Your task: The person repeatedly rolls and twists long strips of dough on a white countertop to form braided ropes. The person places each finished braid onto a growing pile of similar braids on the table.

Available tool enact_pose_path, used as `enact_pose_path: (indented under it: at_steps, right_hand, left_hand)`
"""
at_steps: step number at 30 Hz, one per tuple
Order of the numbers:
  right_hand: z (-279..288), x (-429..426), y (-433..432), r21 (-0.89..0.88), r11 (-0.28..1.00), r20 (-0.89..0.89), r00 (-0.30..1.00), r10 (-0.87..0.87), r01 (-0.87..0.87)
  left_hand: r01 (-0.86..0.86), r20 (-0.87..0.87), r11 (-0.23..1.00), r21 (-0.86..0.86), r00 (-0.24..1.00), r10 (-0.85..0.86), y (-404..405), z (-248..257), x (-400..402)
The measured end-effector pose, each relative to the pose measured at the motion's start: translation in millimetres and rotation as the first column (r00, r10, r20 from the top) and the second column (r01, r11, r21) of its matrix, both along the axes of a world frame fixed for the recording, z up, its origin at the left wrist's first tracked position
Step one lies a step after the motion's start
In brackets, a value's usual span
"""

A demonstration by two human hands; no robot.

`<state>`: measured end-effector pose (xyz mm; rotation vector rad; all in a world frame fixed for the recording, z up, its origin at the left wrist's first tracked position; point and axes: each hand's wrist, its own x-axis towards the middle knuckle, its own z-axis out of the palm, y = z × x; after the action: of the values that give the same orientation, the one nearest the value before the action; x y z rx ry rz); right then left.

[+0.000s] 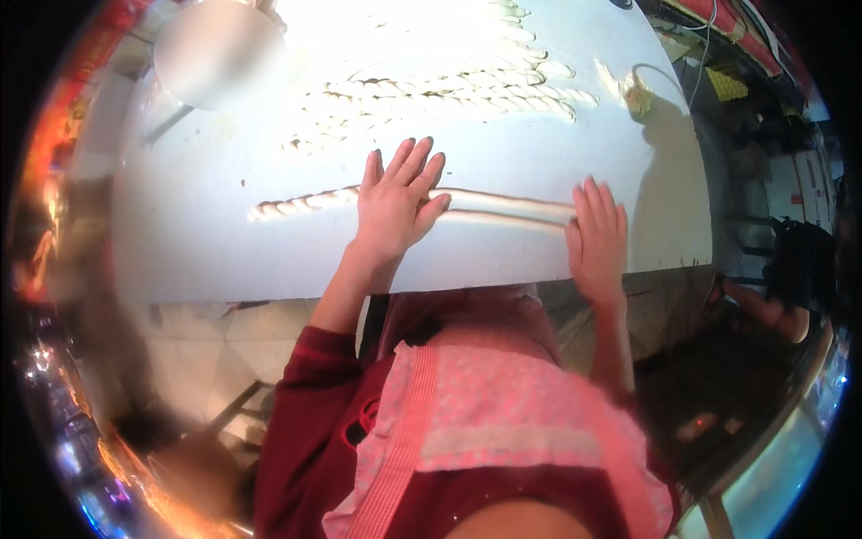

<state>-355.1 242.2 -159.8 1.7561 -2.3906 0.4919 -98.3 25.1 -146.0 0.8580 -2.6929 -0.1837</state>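
Note:
A pale dough rope (304, 203) lies across the white table before me, twisted at its left part and split into two smooth strands on the right. My left hand (397, 207) rests flat over the middle of it, where the twist meets the strands, fingers spread. Under the palm, that stretch of dough is hidden. Farther right, my right hand (598, 232) lies palm down over the right ends of the two strands, its fingers nearly straight and slightly blurred. Neither hand is curled around the dough.
Several finished-looking dough twists (465, 94) lie in rows farther back, partly washed out by glare. A crumpled pale item (633, 93) is at the back right of the white table (195, 249). Another person's leg (761, 306) shows beyond the right edge.

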Motion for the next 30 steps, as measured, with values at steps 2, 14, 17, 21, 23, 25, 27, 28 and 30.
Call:
enact_pose_path:
  at_steps: [2, 14, 17, 21, 23, 25, 27, 28, 30]
  right_hand:
    - [4.6, 4.4, 8.2, 0.024, 1.0, 0.008, 1.0, -0.006, 0.006]
    - [18.5, -22.6, -4.8, -0.29, 0.944, 0.307, 0.92, 0.244, -0.154]
    - [-3.4, 2.7, 39.0, -0.217, 0.94, 0.145, 0.944, 0.297, -0.262]
    - [16.6, 2.1, 2.2, -0.049, 0.986, 0.088, 0.982, 0.165, -0.161]
    - [21.2, -18.6, -38.0, -0.123, 0.982, 0.132, 0.978, 0.161, -0.145]
    - [10.0, -42.6, -61.9, -0.194, 0.967, 0.168, 0.965, 0.2, -0.166]
    - [8.1, -40.0, -50.9, -0.275, 0.958, 0.44, 0.876, 0.197, -0.077]
    - [7.1, -36.7, -47.6, -0.309, 0.95, 0.562, 0.799, 0.214, -0.038]
    - [0.4, -11.7, -7.4, -0.381, 0.915, 0.182, 0.959, 0.217, -0.135]
  left_hand:
    - [0.011, 0.055, 0.999, 0.046, 0.998, -0.013, 0.1, 1.8, 2.5]
    - [0.311, -0.333, 0.864, 0.397, 0.926, -0.18, 29.4, 9.9, 27.2]
    - [0.136, -0.245, 0.934, 0.332, 0.968, -0.054, 79.4, -3.2, 42.6]
    - [-0.007, -0.099, 0.998, 0.059, 0.995, 0.013, 73.9, 4.7, -6.4]
    - [-0.012, -0.017, 1.0, 0.004, 1.0, 0.012, 37.6, 2.0, -36.1]
    - [0.017, -0.003, 0.995, -0.098, 1.0, -0.018, 16.8, 3.7, -60.9]
    - [0.205, -0.128, 0.978, 0.049, 0.972, -0.197, 10.9, -1.7, -56.2]
    - [0.286, -0.198, 0.951, 0.113, 0.945, -0.261, 6.4, -3.1, -50.5]
    - [0.317, -0.293, 0.877, 0.36, 0.931, -0.216, 28.0, 2.0, -19.9]
